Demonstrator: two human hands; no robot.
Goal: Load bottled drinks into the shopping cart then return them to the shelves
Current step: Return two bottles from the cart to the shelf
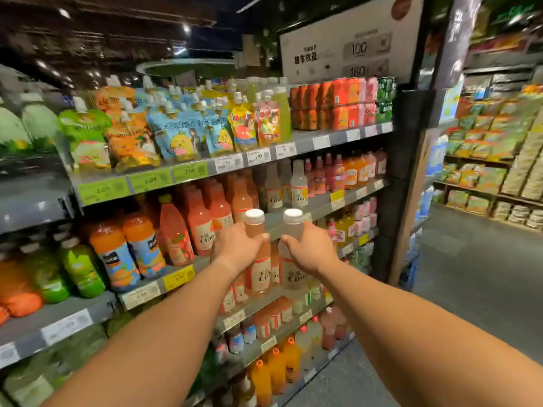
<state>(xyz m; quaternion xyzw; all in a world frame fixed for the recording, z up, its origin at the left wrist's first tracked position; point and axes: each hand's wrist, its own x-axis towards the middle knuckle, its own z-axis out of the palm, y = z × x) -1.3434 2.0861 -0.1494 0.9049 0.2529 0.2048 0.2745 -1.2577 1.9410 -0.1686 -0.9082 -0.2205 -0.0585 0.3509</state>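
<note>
We hold two bottles upright before the drink shelves point(320, 207): our left hand point(238, 245) grips the peach-coloured bottle point(260, 271), our right hand point(311, 248) the pale cloudy bottle point(291, 277). No cart shows (so loading or returning, we cannot tell). If returning, each bottle must go to its matching row on the second shelf.

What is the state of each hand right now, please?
Left hand: grips the peach-coloured bottle near its neck.
Right hand: grips the pale clear bottle near its neck.
</note>
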